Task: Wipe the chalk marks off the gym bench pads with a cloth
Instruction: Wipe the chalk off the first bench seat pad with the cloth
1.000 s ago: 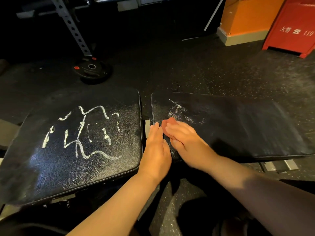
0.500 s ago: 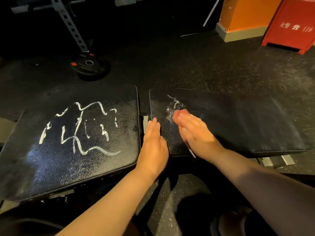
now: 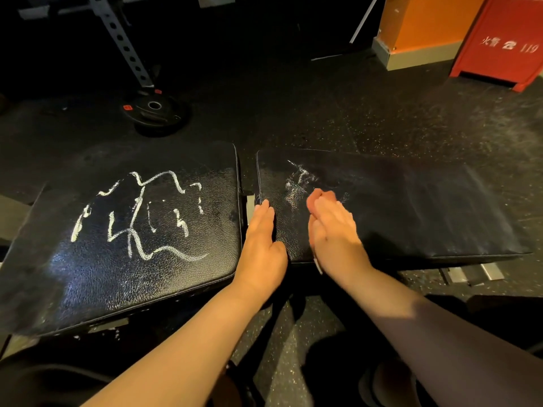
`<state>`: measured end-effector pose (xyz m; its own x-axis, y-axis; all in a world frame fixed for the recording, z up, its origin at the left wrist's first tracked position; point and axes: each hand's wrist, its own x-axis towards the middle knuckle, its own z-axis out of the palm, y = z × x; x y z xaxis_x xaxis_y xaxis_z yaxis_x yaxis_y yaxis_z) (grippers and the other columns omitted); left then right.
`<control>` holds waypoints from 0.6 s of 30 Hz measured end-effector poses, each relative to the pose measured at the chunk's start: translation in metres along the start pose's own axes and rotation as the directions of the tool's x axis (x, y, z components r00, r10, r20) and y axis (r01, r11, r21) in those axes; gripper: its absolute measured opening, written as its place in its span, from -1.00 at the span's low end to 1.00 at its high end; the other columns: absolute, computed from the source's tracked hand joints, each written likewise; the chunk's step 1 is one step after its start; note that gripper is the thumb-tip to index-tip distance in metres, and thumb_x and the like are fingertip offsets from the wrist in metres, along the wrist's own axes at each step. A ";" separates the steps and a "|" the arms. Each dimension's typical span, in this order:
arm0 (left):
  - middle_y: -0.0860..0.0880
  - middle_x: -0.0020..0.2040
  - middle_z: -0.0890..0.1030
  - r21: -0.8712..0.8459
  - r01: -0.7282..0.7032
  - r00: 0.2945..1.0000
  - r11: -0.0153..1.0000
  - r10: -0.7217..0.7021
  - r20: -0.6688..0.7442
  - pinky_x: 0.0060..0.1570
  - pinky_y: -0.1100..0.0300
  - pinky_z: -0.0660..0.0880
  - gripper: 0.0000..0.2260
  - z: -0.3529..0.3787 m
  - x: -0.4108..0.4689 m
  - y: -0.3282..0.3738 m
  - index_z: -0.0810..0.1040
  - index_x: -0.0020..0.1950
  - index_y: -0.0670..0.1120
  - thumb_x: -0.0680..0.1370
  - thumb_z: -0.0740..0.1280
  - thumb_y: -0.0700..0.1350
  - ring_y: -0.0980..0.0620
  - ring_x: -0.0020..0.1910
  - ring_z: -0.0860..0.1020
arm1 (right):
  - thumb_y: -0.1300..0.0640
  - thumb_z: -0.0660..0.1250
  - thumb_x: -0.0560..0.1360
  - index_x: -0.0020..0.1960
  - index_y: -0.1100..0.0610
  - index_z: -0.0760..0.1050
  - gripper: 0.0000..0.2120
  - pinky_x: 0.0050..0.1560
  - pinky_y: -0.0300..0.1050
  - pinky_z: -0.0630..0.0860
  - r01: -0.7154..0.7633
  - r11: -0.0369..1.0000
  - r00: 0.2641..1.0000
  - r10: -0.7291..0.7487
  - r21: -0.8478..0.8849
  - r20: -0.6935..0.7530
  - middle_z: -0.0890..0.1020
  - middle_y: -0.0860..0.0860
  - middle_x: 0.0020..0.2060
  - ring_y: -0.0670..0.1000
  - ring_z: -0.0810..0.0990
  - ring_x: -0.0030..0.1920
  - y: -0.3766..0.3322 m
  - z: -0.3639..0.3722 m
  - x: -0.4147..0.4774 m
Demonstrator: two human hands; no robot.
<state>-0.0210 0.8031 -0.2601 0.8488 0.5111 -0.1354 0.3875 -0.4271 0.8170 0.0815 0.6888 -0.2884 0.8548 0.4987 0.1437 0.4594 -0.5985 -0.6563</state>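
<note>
Two pads lie side by side, a gap between. Chalk marks [image 3: 138,212] sit on the left pad [image 3: 147,283], more on the right pad [image 3: 426,207] at its left end. Your left grip [image 3: 261,245] rests at that end's edge; your right grip [image 3: 335,233], beside it, presses a cloth [image 3: 323,194] there. A plate [image 3: 154,111] lies on the floor [image 3: 293,113] behind the left pad.

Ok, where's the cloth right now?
Head view: the cloth sits under the right hand on the right pad, pinkish edge peeking past the fingertips, beside the smeared chalk.

Glossy grained leatherette on lower-left pad [image 3: 97,283]; duller on centre-right pad [image 3: 426,218]. Rough speckled floor [image 3: 293,118]. Matt perforated metal upright [image 3: 125,48], upper left.
</note>
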 end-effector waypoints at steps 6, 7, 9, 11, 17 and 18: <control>0.20 0.51 0.13 -0.053 -0.018 1.000 0.998 0.017 -0.008 0.28 0.64 -0.12 -0.44 -0.001 -0.004 0.001 0.19 0.57 0.03 0.60 0.14 -0.33 0.31 0.51 0.01 | 0.27 0.13 0.65 0.54 0.09 0.31 -0.53 0.59 -0.10 -0.03 0.336 0.940 0.913 -0.339 0.051 0.229 0.28 -0.04 0.55 0.01 0.13 0.57 -0.019 0.009 -0.036; 0.18 0.55 0.12 -0.043 -0.012 1.000 0.999 0.012 0.001 0.28 0.64 -0.13 -0.41 -0.001 -0.004 0.001 0.16 0.60 -0.01 0.59 0.14 -0.34 0.30 0.52 0.00 | 0.23 0.13 0.66 0.54 0.08 0.32 -0.55 0.58 -0.13 -0.10 0.346 0.936 0.904 -0.350 0.060 0.247 0.29 -0.06 0.54 -0.02 0.10 0.58 -0.014 0.001 -0.031; 0.12 0.62 0.04 -0.007 -0.004 1.000 1.000 0.004 0.022 0.41 0.51 -0.14 -0.35 -0.001 -0.004 0.000 0.09 0.63 -0.06 0.56 0.12 -0.38 0.27 0.56 -0.04 | 0.23 0.14 0.65 0.46 0.03 0.39 -0.60 0.53 -0.17 0.00 0.246 0.967 0.942 -0.254 0.065 0.218 0.43 -0.06 0.43 -0.02 0.23 0.50 -0.004 -0.008 -0.019; 0.10 0.63 0.01 -0.001 0.006 1.000 1.000 -0.006 0.026 0.48 0.37 -0.13 -0.33 -0.001 -0.004 0.000 0.08 0.64 -0.07 0.54 0.11 -0.39 0.25 0.57 -0.05 | 0.28 0.13 0.62 0.37 0.03 0.43 -0.63 0.44 -0.10 0.22 0.097 0.992 0.990 -0.105 0.079 0.096 0.47 -0.04 0.25 -0.01 0.35 0.29 -0.005 -0.002 -0.014; 0.08 0.61 0.11 0.001 -0.016 1.000 1.000 0.016 -0.011 0.43 0.39 -0.07 -0.42 -0.003 -0.005 0.001 0.21 0.60 0.00 0.59 0.14 -0.32 0.27 0.54 0.03 | 0.21 0.16 0.65 0.59 0.04 0.22 -0.49 0.59 -0.07 -0.03 0.291 0.955 0.933 -0.297 0.062 0.203 0.20 -0.05 0.59 0.00 0.04 0.60 -0.016 0.024 -0.035; 0.09 0.62 0.10 0.006 -0.007 1.000 1.000 0.007 0.000 0.41 0.40 -0.08 -0.41 -0.004 -0.005 0.000 0.20 0.61 -0.01 0.59 0.14 -0.32 0.27 0.54 0.02 | 0.16 0.14 0.66 0.58 0.03 0.25 -0.52 0.58 -0.10 -0.03 0.298 0.950 0.924 -0.311 0.090 0.225 0.22 -0.06 0.58 -0.04 0.05 0.60 -0.011 0.012 -0.031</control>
<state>-0.0261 0.8035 -0.2570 0.8515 0.5080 -0.1297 0.3838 -0.4354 0.8143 0.0468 0.6872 -0.2947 0.5927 0.7873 0.1701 0.6692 -0.3637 -0.6480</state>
